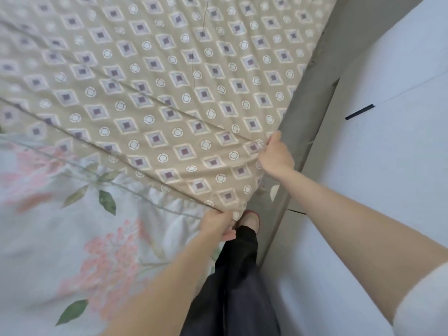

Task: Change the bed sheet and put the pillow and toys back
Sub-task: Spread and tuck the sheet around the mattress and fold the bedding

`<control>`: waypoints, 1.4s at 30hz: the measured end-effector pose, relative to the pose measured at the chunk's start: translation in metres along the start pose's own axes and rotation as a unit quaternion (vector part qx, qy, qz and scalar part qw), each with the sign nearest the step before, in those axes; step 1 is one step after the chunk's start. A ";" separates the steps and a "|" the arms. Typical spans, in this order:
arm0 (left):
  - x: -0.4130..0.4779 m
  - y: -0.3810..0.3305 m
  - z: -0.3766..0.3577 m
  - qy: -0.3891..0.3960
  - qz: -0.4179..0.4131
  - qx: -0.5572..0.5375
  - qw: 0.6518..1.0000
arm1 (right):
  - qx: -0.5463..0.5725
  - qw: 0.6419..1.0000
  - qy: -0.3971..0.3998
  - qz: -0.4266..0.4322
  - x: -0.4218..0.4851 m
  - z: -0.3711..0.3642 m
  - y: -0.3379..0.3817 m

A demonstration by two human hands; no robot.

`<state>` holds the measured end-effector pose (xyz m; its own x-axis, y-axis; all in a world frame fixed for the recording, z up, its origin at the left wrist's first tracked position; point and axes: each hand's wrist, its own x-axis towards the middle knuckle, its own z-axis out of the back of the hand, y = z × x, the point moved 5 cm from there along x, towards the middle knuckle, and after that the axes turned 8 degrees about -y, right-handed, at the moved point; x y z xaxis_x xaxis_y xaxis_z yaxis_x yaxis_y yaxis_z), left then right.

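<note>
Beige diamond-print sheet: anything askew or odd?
Yes. The beige sheet lies askew with long diagonal creases, leaving the floral bedding exposed. Left hand and right hand grip its edge. A thin dark strand crosses it.

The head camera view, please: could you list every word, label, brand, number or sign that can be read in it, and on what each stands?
None: no word, number, label or brand mark can be read anywhere in this view.
The beige sheet bears only printed diamonds and rings, no lettering.
The floral sheet bears only flowers and leaves, somewhat blurred.
The dark strip on the white panel is plain, with no writing.
</note>
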<state>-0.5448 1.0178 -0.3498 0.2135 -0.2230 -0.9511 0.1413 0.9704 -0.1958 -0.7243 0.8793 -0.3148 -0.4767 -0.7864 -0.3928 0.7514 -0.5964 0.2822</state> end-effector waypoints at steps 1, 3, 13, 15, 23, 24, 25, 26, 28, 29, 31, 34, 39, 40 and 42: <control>-0.005 -0.005 0.005 0.001 -0.007 0.011 1.000 | 0.010 1.000 0.015 0.005 -0.005 0.005 0.004; -0.017 -0.014 0.018 0.004 -0.025 0.031 0.999 | 0.029 0.998 0.059 0.012 -0.016 0.012 0.012; -0.115 -0.108 0.104 0.007 -0.135 -0.023 0.991 | 0.118 0.981 0.127 0.086 -0.073 0.105 0.101; -0.141 -0.130 0.126 -0.010 -0.165 -0.039 0.986 | 0.145 0.976 0.119 0.108 -0.081 0.136 0.127; -0.251 -0.213 0.223 -0.074 -0.296 -0.109 0.946 | 0.232 0.953 0.077 0.178 -0.114 0.258 0.232; -0.264 -0.222 0.235 -0.075 -0.307 -0.123 0.941 | 0.233 0.951 0.073 0.188 -0.118 0.270 0.244; -0.273 -0.228 0.242 -0.071 -0.313 -0.134 0.938 | 0.233 0.950 0.071 0.194 -0.121 0.279 0.250; -0.286 -0.234 0.253 -0.070 -0.320 -0.147 0.933 | 0.234 0.949 0.067 0.201 -0.125 0.289 0.258; -0.306 -0.244 0.272 -0.070 -0.335 -0.168 0.924 | 0.235 0.946 0.060 0.215 -0.132 0.308 0.272; -0.314 -0.248 0.280 -0.071 -0.338 -0.174 0.922 | 0.233 0.946 0.058 0.219 -0.134 0.315 0.276; -0.324 -0.255 0.293 -0.073 -0.346 -0.177 0.919 | 0.230 0.945 0.056 0.225 -0.135 0.326 0.285; -0.328 -0.265 0.306 -0.077 -0.353 -0.170 0.917 | 0.212 0.948 0.058 0.232 -0.130 0.332 0.293; -0.313 -0.284 0.304 -0.101 -0.365 -0.137 0.915 | 0.154 0.956 0.075 0.237 -0.103 0.324 0.306; -0.307 -0.287 0.302 -0.109 -0.368 -0.126 0.915 | 0.140 0.958 0.082 0.236 -0.095 0.320 0.308; -0.293 -0.291 0.295 -0.123 -0.368 -0.100 0.916 | 0.110 0.961 0.104 0.233 -0.081 0.309 0.310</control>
<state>-0.3638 0.7732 0.0562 0.3476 -0.8133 -0.4666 0.1592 0.5416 -0.8254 -0.5937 0.7087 0.0749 0.0068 -0.9408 -0.3388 0.7354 -0.2249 0.6393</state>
